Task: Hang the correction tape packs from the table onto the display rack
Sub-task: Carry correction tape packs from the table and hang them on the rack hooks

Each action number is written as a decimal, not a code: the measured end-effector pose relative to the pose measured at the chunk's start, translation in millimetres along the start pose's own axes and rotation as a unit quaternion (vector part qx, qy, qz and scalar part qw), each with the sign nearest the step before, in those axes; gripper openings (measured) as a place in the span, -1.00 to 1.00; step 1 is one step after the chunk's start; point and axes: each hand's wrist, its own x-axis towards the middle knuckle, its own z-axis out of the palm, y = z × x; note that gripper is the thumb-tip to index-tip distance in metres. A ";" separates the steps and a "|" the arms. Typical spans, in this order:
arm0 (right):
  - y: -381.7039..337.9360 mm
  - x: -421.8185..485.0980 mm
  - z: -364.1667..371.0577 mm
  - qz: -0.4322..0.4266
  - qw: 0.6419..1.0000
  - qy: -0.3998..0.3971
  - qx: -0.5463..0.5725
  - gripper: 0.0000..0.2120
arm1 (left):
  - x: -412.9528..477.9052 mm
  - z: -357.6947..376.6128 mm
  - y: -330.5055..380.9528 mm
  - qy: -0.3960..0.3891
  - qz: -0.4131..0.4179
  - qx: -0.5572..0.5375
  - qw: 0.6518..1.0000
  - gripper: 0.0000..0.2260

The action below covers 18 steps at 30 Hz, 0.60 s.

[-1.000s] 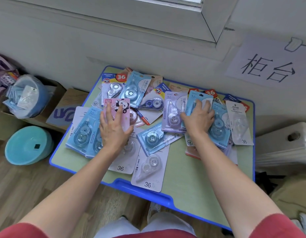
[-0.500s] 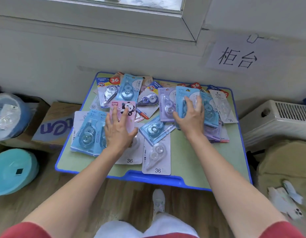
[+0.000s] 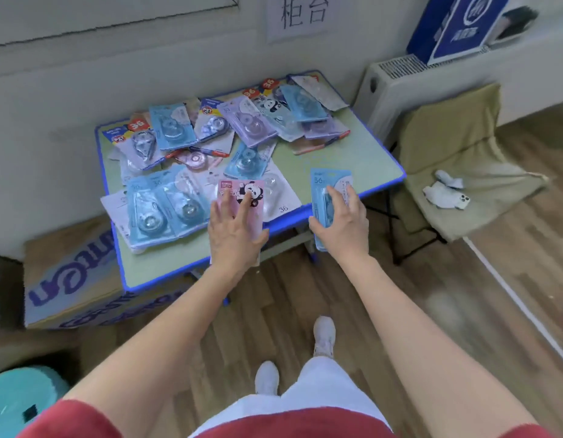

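Several correction tape packs (image 3: 242, 128) lie scattered on a small green table with a blue rim (image 3: 352, 156). My left hand (image 3: 234, 233) holds a pink panda pack (image 3: 242, 194) lifted at the table's front edge, fingers spread over its face. My right hand (image 3: 341, 222) holds a light blue pack (image 3: 332, 184) just off the table's front right corner, thumb round its left side. No display rack is in view.
A cardboard box (image 3: 71, 279) sits left of the table, a teal bowl (image 3: 24, 403) at bottom left. A white radiator (image 3: 397, 86) and an olive folding chair (image 3: 457, 172) holding a small white object stand to the right. Wooden floor lies below.
Both hands have lifted their packs off the pile and drawn them back toward me over the table's front edge. The view has swung right and pulled away from the table.
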 end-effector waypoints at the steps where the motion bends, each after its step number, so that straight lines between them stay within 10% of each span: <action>1: 8.0 -15.7 -2.4 0.011 1.000 0.005 0.000 -0.36 | -7.7 3.3 4.4 -0.011 0.016 0.008 1.000 -0.31; 18: 202.4 -309.2 -89.2 0.312 0.939 0.137 0.043 -0.41 | -207.5 103.1 183.1 -0.150 0.315 0.026 0.937 -0.29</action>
